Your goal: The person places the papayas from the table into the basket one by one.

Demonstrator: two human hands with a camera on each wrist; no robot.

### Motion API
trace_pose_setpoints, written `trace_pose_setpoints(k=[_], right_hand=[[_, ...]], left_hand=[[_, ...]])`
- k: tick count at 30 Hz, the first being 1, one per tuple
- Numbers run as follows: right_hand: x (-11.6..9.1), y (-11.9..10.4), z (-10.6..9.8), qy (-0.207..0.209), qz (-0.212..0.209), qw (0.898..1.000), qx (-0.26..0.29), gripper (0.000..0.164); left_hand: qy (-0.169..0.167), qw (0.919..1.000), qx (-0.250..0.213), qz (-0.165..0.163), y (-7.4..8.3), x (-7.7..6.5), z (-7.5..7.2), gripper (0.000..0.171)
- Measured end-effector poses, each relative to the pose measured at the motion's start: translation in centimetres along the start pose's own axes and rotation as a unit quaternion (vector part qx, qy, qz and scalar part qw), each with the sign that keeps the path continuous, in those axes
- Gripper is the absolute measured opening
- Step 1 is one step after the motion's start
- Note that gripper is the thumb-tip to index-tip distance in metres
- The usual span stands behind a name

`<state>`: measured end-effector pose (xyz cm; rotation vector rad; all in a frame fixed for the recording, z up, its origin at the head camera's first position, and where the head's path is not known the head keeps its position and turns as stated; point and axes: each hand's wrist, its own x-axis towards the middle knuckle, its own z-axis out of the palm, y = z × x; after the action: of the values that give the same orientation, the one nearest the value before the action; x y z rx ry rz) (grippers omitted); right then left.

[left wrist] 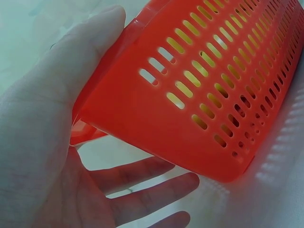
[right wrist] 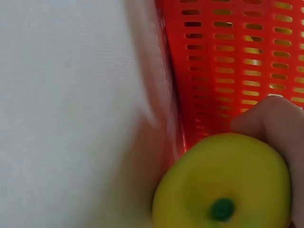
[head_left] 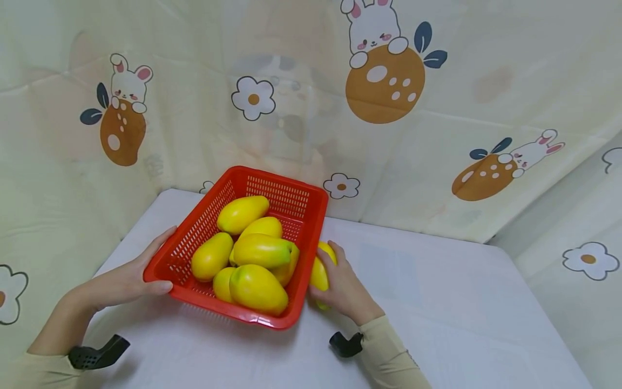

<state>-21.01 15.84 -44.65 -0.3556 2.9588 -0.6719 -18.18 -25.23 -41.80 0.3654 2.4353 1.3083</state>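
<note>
A red plastic basket with slotted sides holds several yellow mangoes. My left hand braces its front left corner. In the left wrist view, the thumb lies along the rim and the straight, spread fingers reach past the corner. Against the outside of the basket's right wall, my right hand grips another mango, thumb on the near side and fingers over the top. The right wrist view shows that mango's rounded end with a dark green spot, close by the slotted wall.
A white cloth covers the table, which extends to the right of the basket. Behind it hangs a cream curtain printed with rabbits and flowers. Each wrist carries a black camera mount.
</note>
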Motion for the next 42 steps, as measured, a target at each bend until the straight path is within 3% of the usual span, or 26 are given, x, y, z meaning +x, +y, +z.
trace_pose_setpoints(k=[20, 35, 42], right_hand=[[0.1, 1.4, -2.1, 0.032, 0.002, 0.999, 0.006, 0.076], [0.2, 1.1, -3.1, 0.098, -0.003, 0.995, 0.014, 0.077], [0.2, 0.8, -3.3, 0.157, 0.006, 0.987, 0.037, 0.078]], left_hand=[[-0.005, 1.0000, 0.002, 0.000, 0.1, 0.2, -0.2, 0.097], [-0.005, 1.0000, -0.005, -0.006, 0.0, 0.1, -0.2, 0.098], [-0.008, 0.9999, -0.011, -0.006, -0.2, 0.2, -0.2, 0.097]])
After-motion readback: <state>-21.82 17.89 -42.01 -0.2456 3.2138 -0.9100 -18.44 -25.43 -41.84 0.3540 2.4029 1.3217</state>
